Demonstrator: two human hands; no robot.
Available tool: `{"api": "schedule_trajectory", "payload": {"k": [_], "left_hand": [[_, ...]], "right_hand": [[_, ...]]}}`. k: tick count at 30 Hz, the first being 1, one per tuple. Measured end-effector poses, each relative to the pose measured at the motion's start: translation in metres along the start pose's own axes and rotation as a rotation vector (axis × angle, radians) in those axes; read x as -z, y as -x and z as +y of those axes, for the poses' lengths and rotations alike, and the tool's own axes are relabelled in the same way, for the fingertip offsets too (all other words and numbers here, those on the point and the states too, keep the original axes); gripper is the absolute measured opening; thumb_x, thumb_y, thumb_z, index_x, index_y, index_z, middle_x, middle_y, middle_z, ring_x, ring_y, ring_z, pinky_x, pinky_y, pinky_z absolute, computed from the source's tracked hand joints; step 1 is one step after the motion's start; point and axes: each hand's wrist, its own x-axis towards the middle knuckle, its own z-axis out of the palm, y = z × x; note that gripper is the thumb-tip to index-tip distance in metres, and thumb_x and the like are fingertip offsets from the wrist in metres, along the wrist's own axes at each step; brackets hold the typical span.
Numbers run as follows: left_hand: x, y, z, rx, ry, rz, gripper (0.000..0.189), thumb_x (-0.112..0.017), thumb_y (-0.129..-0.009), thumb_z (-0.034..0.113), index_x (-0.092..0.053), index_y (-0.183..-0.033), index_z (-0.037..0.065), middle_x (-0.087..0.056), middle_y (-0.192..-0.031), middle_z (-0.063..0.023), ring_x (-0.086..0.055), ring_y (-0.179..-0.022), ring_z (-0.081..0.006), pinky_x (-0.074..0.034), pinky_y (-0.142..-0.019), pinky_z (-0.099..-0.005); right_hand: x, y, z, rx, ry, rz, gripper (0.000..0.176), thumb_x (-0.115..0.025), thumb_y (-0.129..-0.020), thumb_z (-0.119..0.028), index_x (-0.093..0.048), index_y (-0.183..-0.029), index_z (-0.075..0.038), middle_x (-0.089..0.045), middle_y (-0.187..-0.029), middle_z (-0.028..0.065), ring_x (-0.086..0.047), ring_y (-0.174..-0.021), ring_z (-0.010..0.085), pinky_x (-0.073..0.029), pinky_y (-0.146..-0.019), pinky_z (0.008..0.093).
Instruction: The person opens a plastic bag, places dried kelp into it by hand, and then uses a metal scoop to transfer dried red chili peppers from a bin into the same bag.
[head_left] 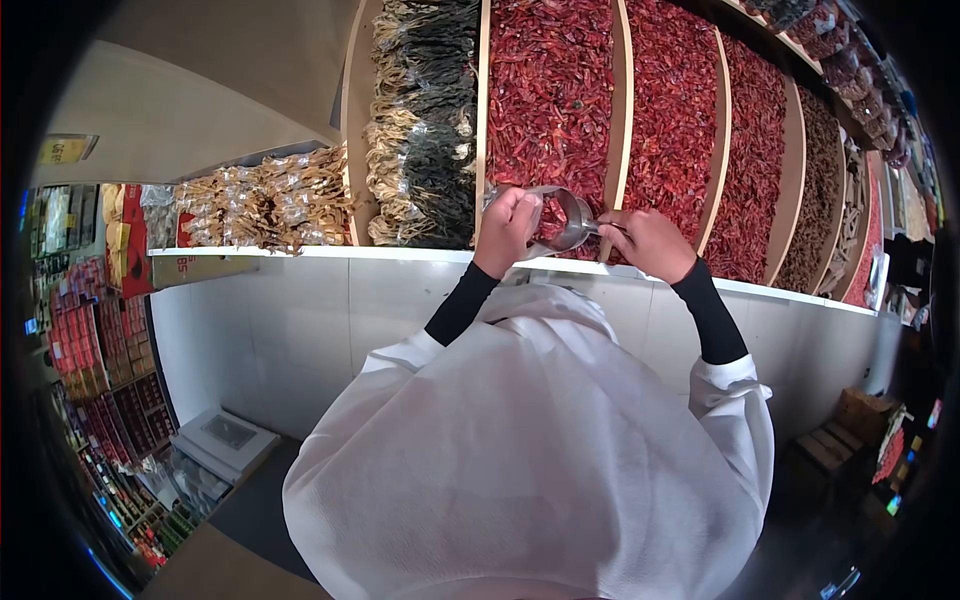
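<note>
Bright, even light is falling on the far chillies [550, 90]; colours are reading saturated and no hard shadows are forming. The source is lying outside the frame. The white coat [520, 450] is rendering bright without clipping. The scoop [572, 222] is catching a small glare, and the bag [530, 198] is showing a faint sheen. Fisheye distortion is bending the ledge [300, 252] and the dividers [622, 100]. A black vignette is closing off every corner. The near left and right margins are reading dim and soft; the centre is resolving sharp.
</note>
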Motion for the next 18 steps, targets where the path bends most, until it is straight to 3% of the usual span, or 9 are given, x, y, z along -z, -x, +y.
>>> {"api": "schedule_trajectory", "payload": {"k": [4, 7, 9, 12, 15, 17, 18], "left_hand": [[0.009, 0.006, 0.006, 0.094, 0.01, -0.043, 0.022, -0.048, -0.097, 0.017, -0.055, -0.082, 0.004, -0.045, -0.063, 0.006, -0.038, -0.052, -0.0017, -0.03, -0.046, -0.0207], [0.015, 0.005, -0.005, 0.139, 0.08, -0.061, 0.02, -0.046, -0.099, 0.021, -0.055, -0.088, 0.007, -0.043, -0.066, 0.0078, -0.037, -0.056, 0.0002, -0.031, -0.049, -0.0192], [0.012, 0.004, -0.004, 0.037, 0.054, 0.046, 0.018, -0.047, -0.098, 0.021, -0.055, -0.088, 0.009, -0.041, -0.065, 0.0086, -0.036, -0.054, 0.0001, -0.029, -0.048, -0.0188], [0.01, 0.009, 0.011, 0.069, 0.162, 0.105, 0.019, -0.047, -0.098, 0.021, -0.056, -0.087, 0.009, -0.04, -0.063, 0.009, -0.035, -0.053, 0.0003, -0.027, -0.047, -0.0186], [0.015, 0.004, 0.009, -0.008, 0.051, 0.158, 0.02, -0.048, -0.098, 0.022, -0.057, -0.086, 0.009, -0.039, -0.062, 0.0093, -0.034, -0.052, 0.0002, -0.026, -0.046, -0.0183], [0.02, 0.004, 0.011, 0.006, 0.048, 0.155, 0.021, -0.048, -0.098, 0.021, -0.057, -0.086, 0.008, -0.041, -0.062, 0.009, -0.035, -0.053, 0.0002, -0.028, -0.048, -0.0185], [0.022, 0.004, 0.012, 0.02, 0.046, 0.154, 0.022, -0.049, -0.099, 0.021, -0.058, -0.086, 0.006, -0.044, -0.063, 0.0086, -0.036, -0.054, 0.0001, -0.03, -0.049, -0.0187]], "right_hand": [[0.016, 0.003, -0.007, 0.036, 0.135, 0.026, 0.026, -0.056, -0.092, -0.03, -0.07, -0.098, -0.008, -0.066, -0.074, 0.0164, -0.065, -0.072, 0.0353, -0.051, -0.066, 0.0448], [0.024, 0.008, -0.015, 0.048, 0.228, 0.035, 0.025, -0.057, -0.091, -0.03, -0.07, -0.099, -0.01, -0.065, -0.072, 0.0155, -0.064, -0.07, 0.0353, -0.051, -0.064, 0.0451], [0.03, 0.016, -0.023, 0.037, 0.281, 0.038, 0.024, -0.058, -0.091, -0.03, -0.07, -0.099, -0.011, -0.065, -0.072, 0.0153, -0.064, -0.07, 0.0354, -0.051, -0.064, 0.045], [0.046, 0.031, -0.036, -0.01, 0.33, 0.058, 0.024, -0.058, -0.091, -0.029, -0.07, -0.099, -0.01, -0.065, -0.071, 0.0161, -0.064, -0.07, 0.0357, -0.051, -0.063, 0.0451], [0.061, 0.044, -0.034, -0.1, 0.298, 0.03, 0.024, -0.059, -0.091, -0.027, -0.07, -0.102, -0.009, -0.064, -0.07, 0.0167, -0.064, -0.068, 0.0357, -0.05, -0.063, 0.0448], [0.068, 0.055, -0.019, -0.1, 0.022, 0.11, 0.025, -0.06, -0.091, -0.024, -0.068, -0.105, -0.005, -0.063, -0.073, 0.0196, -0.064, -0.07, 0.0352, -0.049, -0.064, 0.0431], [0.063, 0.059, -0.008, -0.094, -0.156, 0.187, 0.026, -0.059, -0.093, -0.022, -0.066, -0.106, 0.0, -0.061, -0.068, 0.0178, -0.061, -0.061, 0.0268, -0.046, -0.06, 0.0376]]}}
